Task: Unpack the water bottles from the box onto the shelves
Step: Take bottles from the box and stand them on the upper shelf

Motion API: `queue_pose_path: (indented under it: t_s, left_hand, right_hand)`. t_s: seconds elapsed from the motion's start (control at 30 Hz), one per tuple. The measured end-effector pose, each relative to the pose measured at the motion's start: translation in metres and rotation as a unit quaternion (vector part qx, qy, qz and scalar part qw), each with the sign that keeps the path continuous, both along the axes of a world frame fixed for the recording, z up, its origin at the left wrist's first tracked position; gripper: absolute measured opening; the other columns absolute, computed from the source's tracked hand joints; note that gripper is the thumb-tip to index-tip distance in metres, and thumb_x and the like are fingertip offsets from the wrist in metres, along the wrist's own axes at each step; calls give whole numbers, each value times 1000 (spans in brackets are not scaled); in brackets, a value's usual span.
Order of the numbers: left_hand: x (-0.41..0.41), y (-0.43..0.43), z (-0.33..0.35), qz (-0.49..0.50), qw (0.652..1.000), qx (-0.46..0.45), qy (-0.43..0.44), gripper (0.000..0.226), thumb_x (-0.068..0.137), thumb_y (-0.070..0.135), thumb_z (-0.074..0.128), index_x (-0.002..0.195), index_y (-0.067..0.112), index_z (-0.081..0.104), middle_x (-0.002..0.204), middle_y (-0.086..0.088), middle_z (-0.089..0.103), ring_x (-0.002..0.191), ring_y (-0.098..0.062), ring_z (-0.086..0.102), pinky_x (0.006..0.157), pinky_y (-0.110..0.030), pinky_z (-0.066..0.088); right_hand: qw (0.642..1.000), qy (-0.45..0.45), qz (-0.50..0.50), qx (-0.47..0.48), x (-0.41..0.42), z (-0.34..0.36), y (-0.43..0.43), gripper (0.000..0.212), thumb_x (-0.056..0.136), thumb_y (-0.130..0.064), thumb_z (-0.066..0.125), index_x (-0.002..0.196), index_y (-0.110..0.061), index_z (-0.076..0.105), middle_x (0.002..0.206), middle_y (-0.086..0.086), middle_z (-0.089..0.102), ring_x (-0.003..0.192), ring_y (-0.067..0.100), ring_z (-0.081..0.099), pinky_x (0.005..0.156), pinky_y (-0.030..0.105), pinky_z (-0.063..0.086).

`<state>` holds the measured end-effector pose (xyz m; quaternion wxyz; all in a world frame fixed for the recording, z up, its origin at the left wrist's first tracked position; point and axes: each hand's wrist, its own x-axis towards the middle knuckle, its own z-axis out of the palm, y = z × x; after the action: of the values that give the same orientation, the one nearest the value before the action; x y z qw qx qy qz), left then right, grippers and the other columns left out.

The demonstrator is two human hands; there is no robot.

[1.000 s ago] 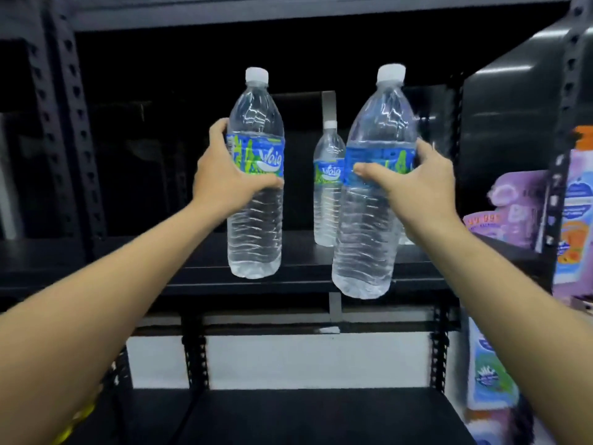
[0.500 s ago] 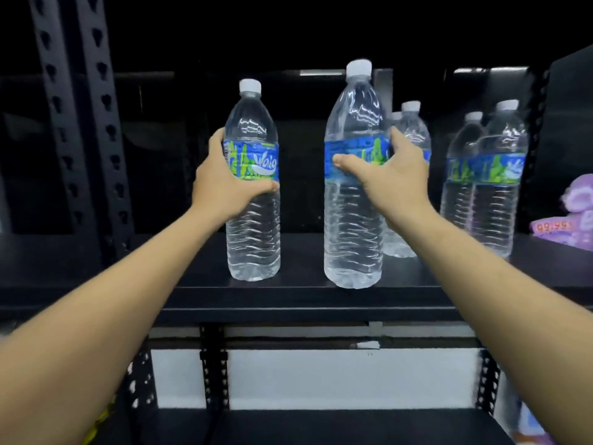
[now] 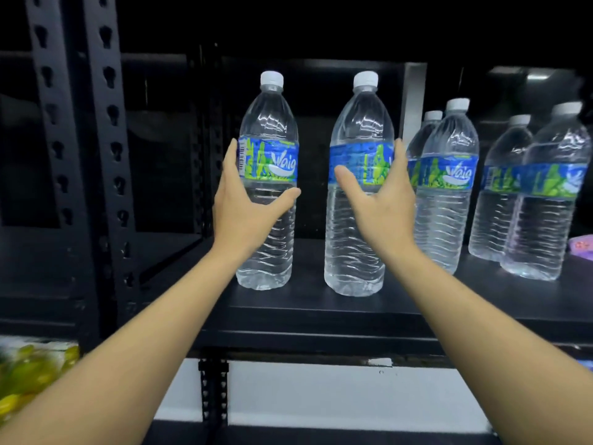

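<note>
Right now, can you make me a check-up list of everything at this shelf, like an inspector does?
Surface: black shelf, with bottles standing upright on it.
Job's things: left water bottle and right water bottle stand near the front edge; four more water bottles stand in two pairs to the right. Box not in view.
Clutter: purple packet at the right edge; blurred yellow-green pack at lower left.
Hands: left hand and right hand are each around a bottle, fingers straight, thumb spread.
Cables: nothing seen.
Surroundings: black punched uprights, white wall below the shelf, dark behind.
</note>
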<state>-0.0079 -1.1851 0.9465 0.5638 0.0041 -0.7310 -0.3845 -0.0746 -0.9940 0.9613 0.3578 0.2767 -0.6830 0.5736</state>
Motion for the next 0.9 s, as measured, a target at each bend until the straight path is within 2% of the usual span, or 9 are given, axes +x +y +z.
queue_pose_path:
  t_s: [0.1, 0.2, 0.23, 0.37, 0.43, 0.53, 0.67, 0.8, 0.9]
  left_hand:
    - [2, 4, -4, 7, 1000, -3, 12, 111, 74, 51, 86, 160, 32, 18, 152, 14, 46, 128, 5, 47, 108, -19, 32]
    - [6, 9, -9, 42, 998, -27, 29, 106, 80, 51, 81, 161, 25, 17, 160, 8, 38, 144, -8, 37, 119, -33, 32]
    - [7, 12, -11, 73, 995, -51, 43, 104, 82, 49, 79, 161, 20, 18, 162, 4, 35, 147, -13, 34, 121, -39, 31]
    - [11, 32, -20, 222, 930, -258, 137, 78, 88, 40, 74, 151, 7, 43, 157, -12, 43, 147, -34, 39, 120, -56, 27]
    - [11, 50, -27, 169, 915, -327, 164, 60, 88, 32, 74, 140, 6, 57, 142, -12, 58, 129, -32, 57, 108, -52, 42]
    - [12, 85, -40, 29, 962, -265, 54, 61, 88, 41, 75, 140, 16, 56, 130, 1, 56, 105, -18, 62, 85, -41, 56]
    - [2, 96, -49, 0, 987, -153, -44, 87, 76, 68, 75, 146, 31, 40, 133, 10, 47, 105, -13, 62, 84, -42, 59]
    - [-2, 88, -49, -98, 987, -96, -79, 88, 76, 54, 83, 150, 37, 38, 139, 13, 49, 109, -9, 65, 89, -39, 60]
    - [-1, 84, -44, -156, 980, -70, -105, 85, 82, 38, 83, 152, 37, 36, 145, 12, 48, 113, -8, 65, 94, -36, 59]
  right_hand:
    - [999, -12, 47, 17, -1, -18, 8, 108, 84, -64, 71, 164, -28, 9, 162, -14, 36, 146, 8, 39, 119, 28, 31]
    - [991, -56, 115, 45, 5, -34, 24, 92, 90, -56, 71, 161, -36, 16, 126, -56, 48, 123, -7, 58, 103, 16, 42]
    - [987, -67, 135, 58, 4, -39, 30, 81, 92, -51, 70, 158, -35, 25, 116, -57, 52, 113, -12, 62, 96, 13, 43]
    - [959, -132, 243, 59, -7, -53, 52, 59, 93, -57, 61, 146, -36, 49, 125, -20, 71, 114, 0, 68, 100, 32, 50]
    - [932, -194, 304, 31, -11, -55, 56, 43, 96, -55, 59, 134, -35, 61, 123, -10, 74, 111, 10, 71, 94, 36, 52]
    - [919, -225, 324, -2, -15, -54, 59, 26, 97, -40, 54, 113, -31, 72, 117, -3, 77, 102, 18, 73, 90, 38, 53]
    - [921, -219, 322, 5, -15, -55, 61, 21, 103, -33, 54, 110, -22, 69, 99, -9, 77, 90, 12, 73, 84, 36, 52]
    - [929, -199, 311, 9, -11, -56, 63, 38, 98, -36, 65, 133, -22, 62, 116, -4, 76, 105, 13, 74, 81, 30, 56]
    - [938, -180, 294, 29, -10, -57, 62, 35, 94, -43, 71, 126, -29, 69, 118, 2, 74, 106, 15, 74, 83, 28, 58]
